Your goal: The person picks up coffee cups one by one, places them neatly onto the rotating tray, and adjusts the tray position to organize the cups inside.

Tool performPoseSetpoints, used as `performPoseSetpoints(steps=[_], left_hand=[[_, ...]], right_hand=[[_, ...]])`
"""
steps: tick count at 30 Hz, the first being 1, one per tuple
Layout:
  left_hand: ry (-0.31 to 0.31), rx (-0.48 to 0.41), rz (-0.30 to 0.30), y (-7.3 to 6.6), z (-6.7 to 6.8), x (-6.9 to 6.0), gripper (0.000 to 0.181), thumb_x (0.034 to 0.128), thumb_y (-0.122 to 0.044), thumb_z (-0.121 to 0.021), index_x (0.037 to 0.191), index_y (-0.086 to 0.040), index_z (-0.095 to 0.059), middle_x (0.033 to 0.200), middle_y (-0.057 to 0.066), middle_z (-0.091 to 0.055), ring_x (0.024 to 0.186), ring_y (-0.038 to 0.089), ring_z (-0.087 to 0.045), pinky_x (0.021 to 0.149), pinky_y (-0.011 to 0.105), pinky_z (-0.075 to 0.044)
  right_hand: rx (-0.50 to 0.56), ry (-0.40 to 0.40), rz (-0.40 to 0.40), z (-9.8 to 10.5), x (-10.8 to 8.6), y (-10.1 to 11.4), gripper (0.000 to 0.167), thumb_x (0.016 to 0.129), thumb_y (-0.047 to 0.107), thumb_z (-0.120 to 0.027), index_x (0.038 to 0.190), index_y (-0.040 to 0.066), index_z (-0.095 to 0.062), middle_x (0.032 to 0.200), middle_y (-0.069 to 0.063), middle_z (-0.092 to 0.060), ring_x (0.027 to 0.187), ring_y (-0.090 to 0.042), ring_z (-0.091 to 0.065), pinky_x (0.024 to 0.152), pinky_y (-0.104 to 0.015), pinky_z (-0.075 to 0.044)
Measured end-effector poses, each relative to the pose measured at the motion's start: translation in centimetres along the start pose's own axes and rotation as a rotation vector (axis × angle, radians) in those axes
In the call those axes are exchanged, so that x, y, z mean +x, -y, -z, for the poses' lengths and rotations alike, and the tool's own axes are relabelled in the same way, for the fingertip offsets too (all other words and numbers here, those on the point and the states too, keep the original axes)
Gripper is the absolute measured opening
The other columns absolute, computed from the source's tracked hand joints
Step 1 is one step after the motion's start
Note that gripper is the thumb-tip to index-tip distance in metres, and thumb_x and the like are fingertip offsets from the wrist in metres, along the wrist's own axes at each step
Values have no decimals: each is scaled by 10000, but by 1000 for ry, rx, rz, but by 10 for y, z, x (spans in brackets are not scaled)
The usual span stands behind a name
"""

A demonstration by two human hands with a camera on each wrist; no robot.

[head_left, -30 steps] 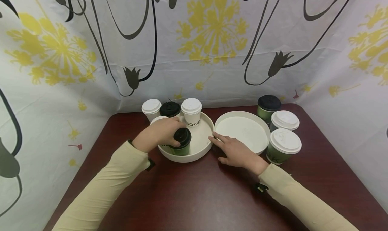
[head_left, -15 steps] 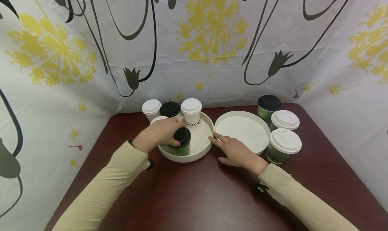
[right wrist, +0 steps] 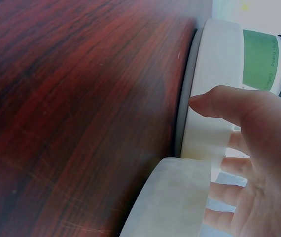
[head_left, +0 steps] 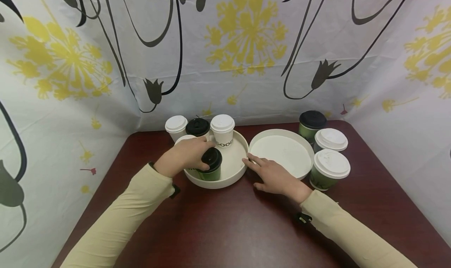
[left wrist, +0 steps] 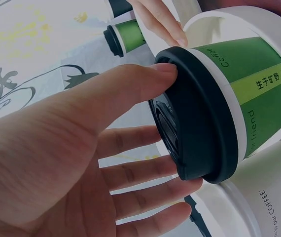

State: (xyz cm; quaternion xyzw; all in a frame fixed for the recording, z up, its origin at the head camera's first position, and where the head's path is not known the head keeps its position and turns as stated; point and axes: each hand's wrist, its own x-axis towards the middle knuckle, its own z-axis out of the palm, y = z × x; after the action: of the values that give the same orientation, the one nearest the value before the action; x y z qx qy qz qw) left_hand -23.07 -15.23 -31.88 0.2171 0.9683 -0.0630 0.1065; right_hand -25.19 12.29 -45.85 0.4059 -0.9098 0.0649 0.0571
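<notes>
In the head view my left hand point(head_left: 186, 155) holds the black lid of a green cup point(head_left: 210, 175) standing in the left round white tray point(head_left: 235, 158). The left wrist view shows the thumb on one edge of that black lid point(left wrist: 207, 116) and fingertips at the opposite edge. My right hand point(head_left: 276, 178) has its fingers extended at the right side of the left tray, beside the right tray point(head_left: 282, 150). In the right wrist view the thumb lies by the left tray's outer wall point(right wrist: 217, 64); whether it presses is unclear.
A white cup point(head_left: 222, 133) stands in the left tray, with a black-lidded cup point(head_left: 197, 128) and a white-lidded cup point(head_left: 176, 127) behind. Another white lid is partly under my left hand. Right of the right tray are a black-lidded cup point(head_left: 311, 126) and two white-lidded cups point(head_left: 331, 164).
</notes>
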Motion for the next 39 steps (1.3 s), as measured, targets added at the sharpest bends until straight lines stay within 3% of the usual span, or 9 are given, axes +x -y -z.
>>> performPoseSetpoints(steps=[12, 17, 20, 24, 28, 30, 32, 34, 39], left_hand=[[8, 15, 14, 1, -1, 0, 711, 801, -406, -784, 1406, -136, -525, 1290, 100, -606, 1142, 277, -641, 903, 462, -549], [-15, 46, 16, 0, 2, -3, 765, 808, -433, -771, 1434, -92, -492, 1356, 129, -558, 1236, 311, -571, 978, 466, -522], [-78, 86, -5, -4, 4, -8, 803, 817, -463, -761, 1449, -64, -466, 1426, 147, -503, 1314, 342, -497, 1050, 475, -480], [-235, 131, -86, -15, 3, -16, 796, 828, -464, -753, 1438, -38, -469, 1461, 154, -483, 1363, 352, -455, 1131, 482, -405], [-375, 134, -195, -37, 0, -28, 758, 827, -417, -760, 1417, -23, -492, 1434, 152, -517, 1348, 336, -481, 1168, 456, -372], [-396, 113, -242, -51, -3, -34, 728, 831, -398, -757, 1408, -33, -505, 1405, 131, -547, 1322, 310, -512, 1151, 430, -400], [-382, 100, -284, -65, -8, -37, 702, 840, -391, -747, 1403, -45, -511, 1370, 104, -580, 1286, 273, -551, 1113, 401, -444], [-330, 101, -308, -77, -16, -38, 685, 861, -401, -723, 1412, -57, -504, 1374, 88, -587, 1281, 242, -567, 1094, 369, -467], [-164, 153, -290, -96, -43, -30, 751, 891, -449, -685, 1472, -45, -435, 1504, 125, -481, 1361, 213, -521, 1106, 317, -460]], right_hand=[[3, 3, -6, 0, 0, 0, 853, 809, 312, -777, 1535, 142, -362, 1574, -149, -387, 1269, -332, -581, 983, -504, -513], [5, 10, -11, -1, 0, 0, 857, 810, 314, -776, 1538, 149, -356, 1578, -143, -381, 1283, -326, -571, 986, -504, -512], [7, 13, -14, -1, 1, 0, 859, 812, 315, -776, 1540, 150, -351, 1581, -142, -375, 1283, -330, -570, 987, -507, -511], [7, 11, -15, 0, 1, 0, 861, 811, 314, -778, 1540, 150, -351, 1583, -143, -372, 1268, -336, -579, 984, -512, -511], [-3, -8, -6, 0, 0, 0, 868, 802, 313, -786, 1537, 142, -357, 1578, -149, -381, 1243, -342, -595, 977, -512, -515], [-9, -16, -3, -1, 0, 0, 875, 799, 317, -788, 1538, 144, -355, 1576, -150, -384, 1231, -344, -602, 971, -509, -519], [-10, -23, -2, -1, -1, 0, 876, 795, 318, -789, 1538, 144, -357, 1574, -148, -387, 1229, -343, -603, 964, -509, -522], [-6, -29, 0, -2, -1, 0, 879, 791, 319, -791, 1536, 141, -360, 1573, -149, -390, 1224, -348, -605, 957, -514, -524], [18, -20, -7, -2, -2, 1, 874, 795, 309, -791, 1537, 147, -359, 1578, -143, -384, 1228, -356, -602, 955, -523, -522]])
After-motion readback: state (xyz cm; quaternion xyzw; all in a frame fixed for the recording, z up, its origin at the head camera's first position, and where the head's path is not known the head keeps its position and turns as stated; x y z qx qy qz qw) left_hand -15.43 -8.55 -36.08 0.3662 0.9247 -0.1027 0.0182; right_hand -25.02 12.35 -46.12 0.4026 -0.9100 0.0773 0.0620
